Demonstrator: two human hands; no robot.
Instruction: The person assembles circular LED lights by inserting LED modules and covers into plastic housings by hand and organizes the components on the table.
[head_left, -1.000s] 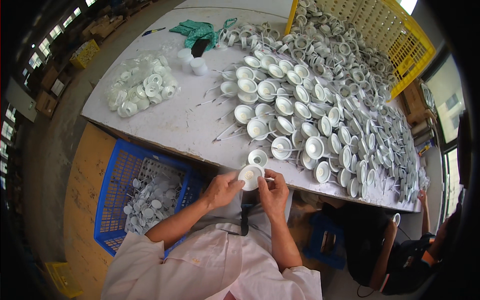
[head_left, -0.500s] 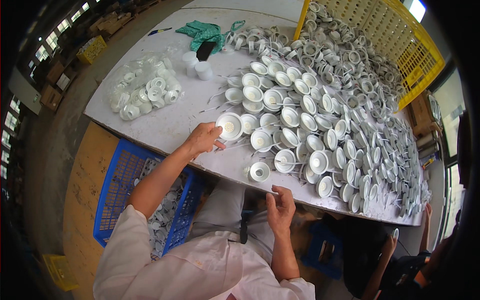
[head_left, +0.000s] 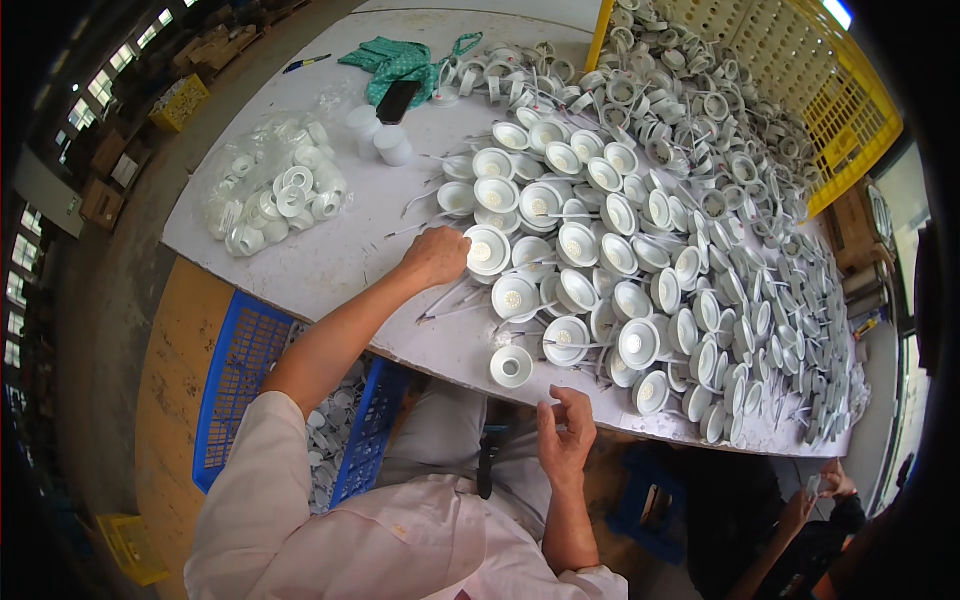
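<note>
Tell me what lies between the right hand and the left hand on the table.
In the head view, one white cup-shaped lamp part lies near the table edge, between the right hand and left hand.

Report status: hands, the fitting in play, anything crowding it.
Left hand on white round fitting at the rows' near-left edge. Right hand empty, open, off the table. Neighbouring fittings pack close on its right.

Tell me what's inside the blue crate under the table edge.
The blue crate holds loose small white round parts, seen through the gap beside the person's left arm. The table and the arm cover much of it, so how full it is cannot be seen.
</note>
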